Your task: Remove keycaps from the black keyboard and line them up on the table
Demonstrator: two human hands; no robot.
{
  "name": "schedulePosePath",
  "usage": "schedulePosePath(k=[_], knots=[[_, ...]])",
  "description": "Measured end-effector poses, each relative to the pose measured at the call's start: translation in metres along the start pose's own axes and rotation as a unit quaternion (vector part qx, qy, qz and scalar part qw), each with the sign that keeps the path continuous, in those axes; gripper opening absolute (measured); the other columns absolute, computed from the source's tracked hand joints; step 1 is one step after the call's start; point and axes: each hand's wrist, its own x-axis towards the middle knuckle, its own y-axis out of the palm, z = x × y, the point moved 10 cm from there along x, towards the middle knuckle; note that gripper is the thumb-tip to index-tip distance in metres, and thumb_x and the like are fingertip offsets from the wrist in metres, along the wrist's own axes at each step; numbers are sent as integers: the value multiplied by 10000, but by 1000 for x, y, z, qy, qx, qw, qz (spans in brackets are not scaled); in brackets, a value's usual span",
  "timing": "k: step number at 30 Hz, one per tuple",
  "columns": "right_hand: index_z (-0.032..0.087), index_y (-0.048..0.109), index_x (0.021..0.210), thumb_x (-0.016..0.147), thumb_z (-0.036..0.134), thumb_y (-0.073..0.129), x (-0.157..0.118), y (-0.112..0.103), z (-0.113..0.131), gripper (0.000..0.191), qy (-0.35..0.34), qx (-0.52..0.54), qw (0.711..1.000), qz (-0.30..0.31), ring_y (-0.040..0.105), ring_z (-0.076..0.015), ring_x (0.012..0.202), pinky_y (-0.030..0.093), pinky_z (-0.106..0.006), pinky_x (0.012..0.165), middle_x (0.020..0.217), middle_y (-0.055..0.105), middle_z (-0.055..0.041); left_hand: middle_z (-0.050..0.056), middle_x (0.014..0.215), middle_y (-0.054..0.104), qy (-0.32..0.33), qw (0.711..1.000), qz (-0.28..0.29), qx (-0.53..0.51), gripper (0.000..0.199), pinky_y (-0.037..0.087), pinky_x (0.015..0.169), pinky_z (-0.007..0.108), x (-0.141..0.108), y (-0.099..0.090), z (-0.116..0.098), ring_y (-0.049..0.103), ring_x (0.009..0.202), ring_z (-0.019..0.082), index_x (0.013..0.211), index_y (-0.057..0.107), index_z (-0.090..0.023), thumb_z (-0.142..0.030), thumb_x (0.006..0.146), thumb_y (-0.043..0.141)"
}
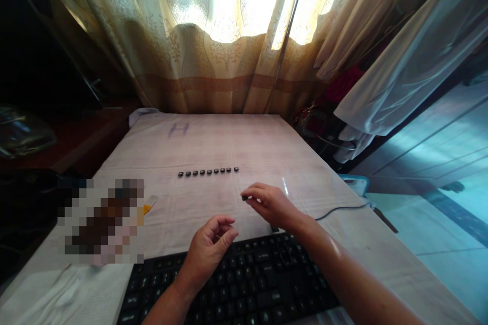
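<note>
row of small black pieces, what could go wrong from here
The small black piece is pinched at the fingertips of the right hand, so it might slip. That hand is also near the end of the row, and a brush could knock the loose pieces askew. The right forearm lies close to the dark cable and may catch it.

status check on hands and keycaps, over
Right hand pinching a black keycap. Left hand empty, above the keyboard. Nine keycaps lined up beyond. Cable off to the right.
</note>
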Motion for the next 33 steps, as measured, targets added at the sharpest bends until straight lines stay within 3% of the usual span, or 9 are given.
schedulePosePath(k=[2,4,9,15,33], knots=[[187,706,1009,869,145,546,16,-3,-38,217,62,-42,997,-6,660,-167,886,495,-282,823,995,711,-69,17,732,671,2,1000,-2,13,394,455,650,254,0,0,1,598,673,147,909,671,-174,-489,680,732],[207,706,1037,865,155,557,30,1,-78,234,143,-100,984,27,660,-157,881,486,-277,835,1007,717,-51,18,733,679,3,1000,-4,20,394,457,647,256,1,0,2,603,672,151,898,672,-177,-506,687,721],[202,721,1025,850,180,577,60,14,-118,228,183,-132,973,44,667,-178,887,483,-274,820,992,733,-60,37,750,713,0,1000,5,15,438,471,686,269,1,1,7,624,709,170,909,658,-178,-565,705,689],[212,721,1054,871,219,558,74,29,-124,245,174,-150,971,71,651,-191,976,460,-260,852,1067,715,-62,47,758,715,0,999,13,36,499,460,656,266,2,0,13,611,700,172,911,656,-179,-646,741,611],[249,697,1091,895,252,504,78,33,-116,275,170,-197,960,102,636,-190,977,444,-256,810,1107,675,-62,47,764,711,7,999,22,45,492,456,658,259,3,1,15,605,701,168,921,654,-182,-645,774,578]])
